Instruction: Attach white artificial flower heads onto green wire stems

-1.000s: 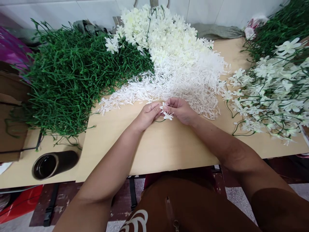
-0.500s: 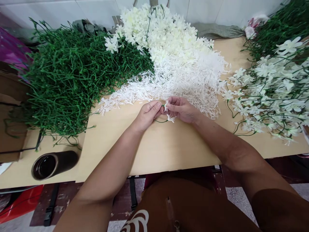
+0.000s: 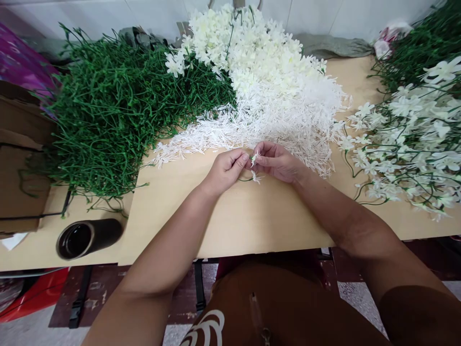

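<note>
In the head view, a pale tiled wall stands behind the table, and its lower part is covered by the things along the far edge. At the right edge of the table, the bunch of white flowers is cut off, and the dark green heap at the far right corner is cut off as well. The stems on the left part are so tangled that single ones are hard to make out. The threads and the petals run into each other near the middle of the far edge.

The sprig is between the two hands, just before the threads. The left hand is nearly closed, thumb against fingers, pinching its green stem. The right hand is half curled, with thumb and finger closed on the upper flower; the exact contact is partly hidden. The second flower hangs just below the fingertips.

Near the left front corner there is a black cup; its inside is dark, so I cannot tell what it contains. The box at the left edge is cut off and its content is not visible.
</note>
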`<state>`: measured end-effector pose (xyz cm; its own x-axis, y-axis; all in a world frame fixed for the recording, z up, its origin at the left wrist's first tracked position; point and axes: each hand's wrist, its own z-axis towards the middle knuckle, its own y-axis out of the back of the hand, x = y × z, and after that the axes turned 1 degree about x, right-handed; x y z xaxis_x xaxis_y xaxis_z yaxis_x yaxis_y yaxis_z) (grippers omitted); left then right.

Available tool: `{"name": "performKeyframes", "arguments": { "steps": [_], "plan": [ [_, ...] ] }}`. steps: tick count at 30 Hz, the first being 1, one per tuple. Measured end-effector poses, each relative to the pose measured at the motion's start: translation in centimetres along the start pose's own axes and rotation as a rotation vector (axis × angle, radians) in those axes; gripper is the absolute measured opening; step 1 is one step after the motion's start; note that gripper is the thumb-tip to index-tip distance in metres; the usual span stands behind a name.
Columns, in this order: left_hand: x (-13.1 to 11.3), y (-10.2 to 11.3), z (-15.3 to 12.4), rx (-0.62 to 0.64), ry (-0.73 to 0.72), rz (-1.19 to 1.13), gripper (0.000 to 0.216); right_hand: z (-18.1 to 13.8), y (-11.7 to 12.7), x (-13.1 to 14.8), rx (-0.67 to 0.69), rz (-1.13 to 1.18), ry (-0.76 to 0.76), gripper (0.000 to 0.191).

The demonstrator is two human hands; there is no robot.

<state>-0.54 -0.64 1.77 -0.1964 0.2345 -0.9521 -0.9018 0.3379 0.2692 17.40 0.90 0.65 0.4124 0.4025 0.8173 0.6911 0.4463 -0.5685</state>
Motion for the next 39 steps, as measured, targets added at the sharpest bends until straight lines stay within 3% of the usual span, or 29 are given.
{"name": "performKeyframes", "arguments": {
  "steps": [8, 19, 33, 39],
  "plan": [
    [0.5, -0.4, 0.1, 0.005, 0.039, -0.096, 0.055, 0.3, -0.1, -0.1, -0.004, -0.017, 0.0, 0.041],
    [0.8, -0.4, 0.3, 0.106, 0.12, -0.312, 0.058, 0.6, 0.0, -0.6, 0.007, -0.097, -0.003, 0.046],
    [0.6, 0.0, 0.4, 0.047, 0.275, -0.214, 0.055, 1.7, -0.4, -1.2, -0.104, -0.17, -0.029, 0.054],
    [0.8, 0.0, 0.6, 0.024, 0.238, -0.236, 0.053, 1.6, -1.0, -0.7, -0.231, -0.274, -0.029, 0.04]
  ]
}}
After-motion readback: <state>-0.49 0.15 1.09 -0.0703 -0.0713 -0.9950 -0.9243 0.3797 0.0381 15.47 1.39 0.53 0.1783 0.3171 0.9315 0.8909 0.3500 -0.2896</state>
